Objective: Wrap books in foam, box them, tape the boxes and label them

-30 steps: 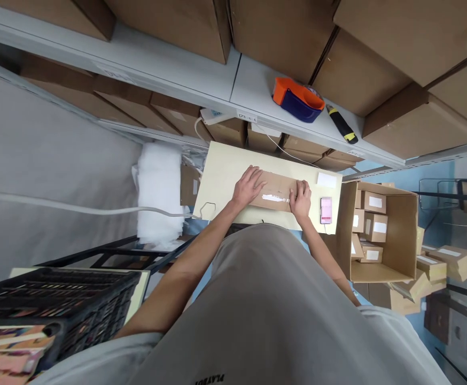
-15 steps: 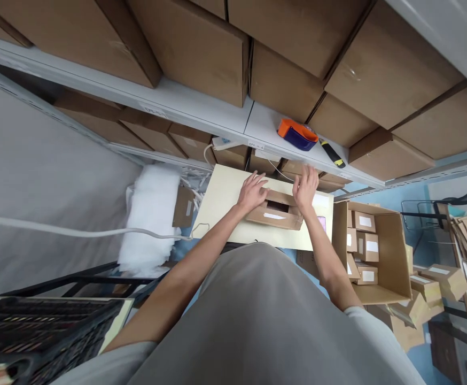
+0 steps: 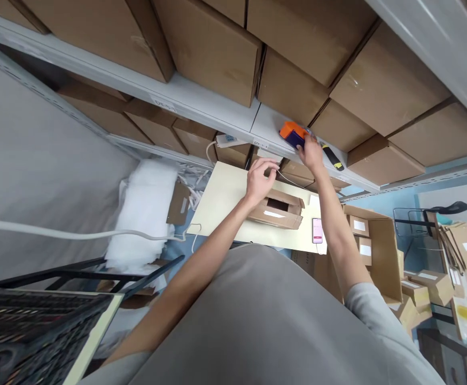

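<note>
On the shelf edge, my right hand has its fingers closed round the near end of an orange and purple tape dispenser. A black and yellow utility knife lies just right of that hand. My left hand is raised over the far left corner of a small cardboard box, its fingers loosely curled and apart with nothing visible in them. The box lies on the pale yellow tabletop; a dark opening shows between its top flaps, and a white label is on its near side.
A phone lies at the table's right end. Beyond it stands a large carton holding small labelled boxes. White wrapping sheets stand to the left. Big cartons fill the shelf ahead, and a white cable crosses at left.
My right hand has gone from the small box up to the shelf and taken hold of the tape dispenser. My left hand has lifted off the box, its fingers curling.
</note>
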A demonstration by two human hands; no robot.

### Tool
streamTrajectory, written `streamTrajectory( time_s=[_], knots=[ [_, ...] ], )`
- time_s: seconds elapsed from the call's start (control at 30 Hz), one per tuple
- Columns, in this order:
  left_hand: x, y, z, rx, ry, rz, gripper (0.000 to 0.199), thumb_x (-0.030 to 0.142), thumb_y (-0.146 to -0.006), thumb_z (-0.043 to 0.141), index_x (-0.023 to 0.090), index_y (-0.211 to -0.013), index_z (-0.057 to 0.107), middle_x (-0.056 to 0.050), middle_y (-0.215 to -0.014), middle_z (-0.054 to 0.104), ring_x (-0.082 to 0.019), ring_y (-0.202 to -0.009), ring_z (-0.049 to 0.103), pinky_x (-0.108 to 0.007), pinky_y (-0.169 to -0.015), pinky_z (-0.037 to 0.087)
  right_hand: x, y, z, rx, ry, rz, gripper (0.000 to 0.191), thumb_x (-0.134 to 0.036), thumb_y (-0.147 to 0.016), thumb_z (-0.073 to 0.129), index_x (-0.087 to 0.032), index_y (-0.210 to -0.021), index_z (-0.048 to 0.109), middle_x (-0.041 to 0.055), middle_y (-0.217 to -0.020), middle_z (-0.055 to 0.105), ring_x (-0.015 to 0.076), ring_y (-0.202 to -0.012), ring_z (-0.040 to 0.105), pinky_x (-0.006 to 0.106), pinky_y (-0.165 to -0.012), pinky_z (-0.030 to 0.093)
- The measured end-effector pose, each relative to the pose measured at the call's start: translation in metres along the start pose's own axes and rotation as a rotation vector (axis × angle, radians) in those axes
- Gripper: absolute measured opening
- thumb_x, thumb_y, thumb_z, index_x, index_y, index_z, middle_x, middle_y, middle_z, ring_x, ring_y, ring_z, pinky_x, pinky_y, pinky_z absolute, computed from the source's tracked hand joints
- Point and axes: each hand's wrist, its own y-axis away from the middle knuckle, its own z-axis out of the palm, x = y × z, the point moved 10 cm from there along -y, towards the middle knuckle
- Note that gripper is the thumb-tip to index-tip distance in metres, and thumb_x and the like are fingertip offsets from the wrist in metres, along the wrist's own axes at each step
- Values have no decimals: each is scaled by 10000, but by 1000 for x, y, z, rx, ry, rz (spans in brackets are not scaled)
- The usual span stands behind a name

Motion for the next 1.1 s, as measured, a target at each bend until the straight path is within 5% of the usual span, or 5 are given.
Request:
streamTrajectory(
  time_s=[0.17, 0.37, 0.6, 0.9, 1.1],
  knots=[
    [6, 48, -33, 7, 128, -66, 113, 276, -1076, 628, 257, -1040, 734, -67, -1144, 818, -249, -1153, 790, -473, -1099, 656, -53, 98, 4, 18, -652, -33, 595, -731, -1132, 468, -197, -1363, 593, 128, -1238, 755, 296, -1164, 722, 488, -1104, 613],
    [4, 90, -51, -19, 115, -198, 192, 407, -1127, 624, 267, -1209, 726, -76, -1167, 783, -233, -1120, 788, -427, -1040, 681, -111, 196, 32, -31, -1051, 53, 565, -756, -1074, 592, -253, -1328, 637, 104, -1272, 752, 281, -1241, 720, 448, -1164, 593],
    [9, 111, -60, -12, 185, -219, 278, 518, -1105, 691, 248, -1154, 736, -58, -1099, 779, -190, -968, 770, -351, -919, 666, -127, 224, 41, -84, -1112, 128, 659, -806, -1042, 602, -254, -1398, 649, 113, -1346, 754, 277, -1279, 713, 444, -1178, 583],
    [15, 114, -63, -145, 109, -210, 305, 532, -1084, 694, 236, -1141, 743, -88, -1106, 782, -242, -1051, 732, -409, -963, 630, -121, 233, 56, -189, -1245, 279, 709, -875, -827, 811, -227, -1110, 769, 92, -1115, 845, 300, -1109, 781, 458, -1067, 633],
    [41, 87, -90, -81, 183, -155, 554, 641, -1051, 693, 244, -1438, 679, -137, -1366, 715, -272, -1242, 724, -413, -1003, 633, -118, 241, 31, -153, -1006, 79, 584, -781, -1003, 692, -257, -1258, 734, 110, -1239, 816, 303, -1148, 762, 468, -1071, 631]
  ],
)
